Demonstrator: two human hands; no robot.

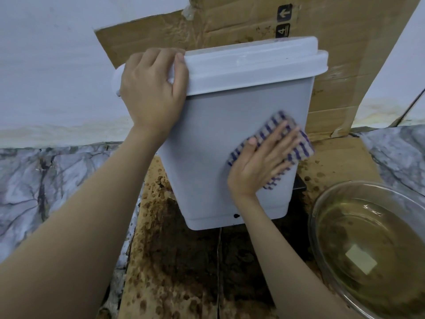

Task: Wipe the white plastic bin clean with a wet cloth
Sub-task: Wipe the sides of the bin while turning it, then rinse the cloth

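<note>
While the white plastic bin (213, 134) is stood on stained cardboard (174, 261) near the back edge of the marble counter (57, 180), its lidded rim is clasped by the left hand (151, 88). A checked cloth (289, 143) is pressed flat to the front wall under the open right hand (262, 162). Light, stiff and probably slippery when wet, the bin is best steadied at the rim. A glass bowl (322, 203) of murky water is set just beside it.

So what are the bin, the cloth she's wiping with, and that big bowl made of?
The bin looks like moulded plastic, white and smooth with a matte sheen and rounded edges. The cloth seems to be woven fabric, probably cotton: a blue and beige check with a visible weave. The bowl appears to be clear glass, though clear plastic is possible; its wall is see-through and holds yellowish water.
</note>
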